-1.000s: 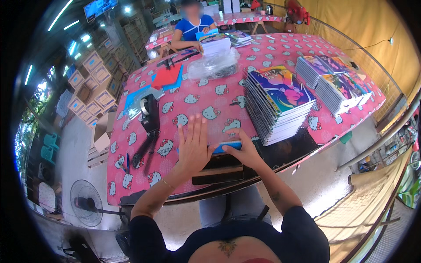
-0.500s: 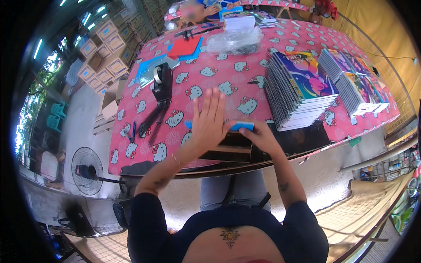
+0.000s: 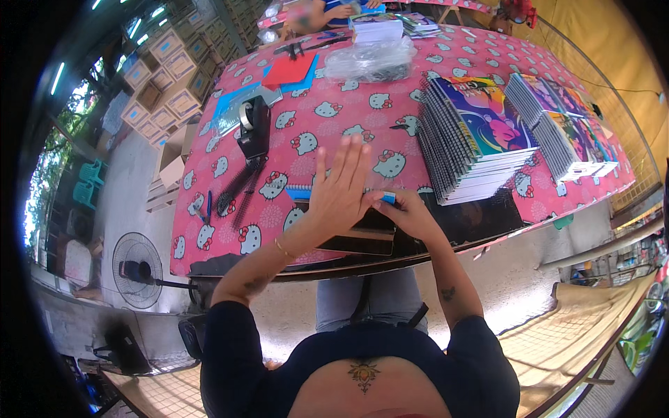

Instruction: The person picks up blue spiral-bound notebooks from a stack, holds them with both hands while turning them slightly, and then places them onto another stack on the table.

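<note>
A narrow blue strip, with what looks like a wire coil along its upper edge, lies close to the table's near edge. My left hand rests flat across its middle, fingers stretched out and pointing away from me. At the strip's right end my right hand is closed, thumb and fingers pinching it. Below both hands sits a dark, box-like block with a brown edge; my hands cover much of it. Farther right stands a tall stack of spiral-bound notebooks with colourful covers.
More notebooks are stacked at the right. On the left lie a black tape dispenser, a bundle of black wire coils and a blue-handled tool. Clear plastic and a red sheet are farther back. Another person's hand shows across the table.
My left hand has shifted slightly right along the blue strip, so less of the strip shows between my hands. My right hand keeps its pinch at the right end.
</note>
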`<act>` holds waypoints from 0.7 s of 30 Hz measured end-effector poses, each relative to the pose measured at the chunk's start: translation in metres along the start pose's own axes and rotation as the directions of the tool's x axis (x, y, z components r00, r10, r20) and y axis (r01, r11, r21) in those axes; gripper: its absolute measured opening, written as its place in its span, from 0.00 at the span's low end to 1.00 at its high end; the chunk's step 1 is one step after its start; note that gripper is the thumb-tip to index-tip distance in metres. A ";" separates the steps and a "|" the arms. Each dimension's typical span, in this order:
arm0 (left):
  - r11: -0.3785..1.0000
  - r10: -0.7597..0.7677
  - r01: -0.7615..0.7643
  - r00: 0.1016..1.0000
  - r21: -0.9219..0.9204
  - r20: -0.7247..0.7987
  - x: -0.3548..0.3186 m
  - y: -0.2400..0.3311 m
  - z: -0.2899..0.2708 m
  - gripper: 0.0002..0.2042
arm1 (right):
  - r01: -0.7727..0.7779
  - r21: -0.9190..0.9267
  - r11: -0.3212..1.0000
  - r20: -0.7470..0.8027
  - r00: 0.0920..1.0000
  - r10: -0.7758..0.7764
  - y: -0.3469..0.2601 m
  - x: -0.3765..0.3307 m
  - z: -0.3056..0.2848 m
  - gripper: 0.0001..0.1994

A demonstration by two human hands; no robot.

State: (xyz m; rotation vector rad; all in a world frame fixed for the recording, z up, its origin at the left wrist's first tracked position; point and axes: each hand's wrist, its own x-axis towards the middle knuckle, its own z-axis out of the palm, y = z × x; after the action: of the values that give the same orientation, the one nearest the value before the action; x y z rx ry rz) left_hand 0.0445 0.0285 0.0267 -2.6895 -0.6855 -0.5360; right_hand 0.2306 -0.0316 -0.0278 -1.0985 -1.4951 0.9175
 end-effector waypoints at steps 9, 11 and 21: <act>0.984 -0.002 -0.007 0.999 -0.178 -0.052 -0.020 0.024 0.004 0.41 | -0.031 -0.101 0.994 0.018 0.999 0.033 -0.006 0.001 0.000 0.09; 0.958 0.023 -0.040 0.998 -0.285 -0.063 -0.056 0.045 0.028 0.42 | 0.088 -0.039 0.995 -0.024 0.996 -0.089 -0.004 0.000 0.007 0.08; 0.966 -0.084 0.069 0.995 -0.248 -0.051 -0.021 0.022 -0.005 0.40 | 0.010 -0.039 0.999 -0.008 1.000 -0.010 -0.005 0.005 0.009 0.08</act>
State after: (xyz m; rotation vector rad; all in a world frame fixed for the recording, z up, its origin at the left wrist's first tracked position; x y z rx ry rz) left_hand 0.0378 0.0001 0.0173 -2.8686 -0.7535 -0.7671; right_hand 0.2201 -0.0282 -0.0234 -1.1213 -1.5159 0.8788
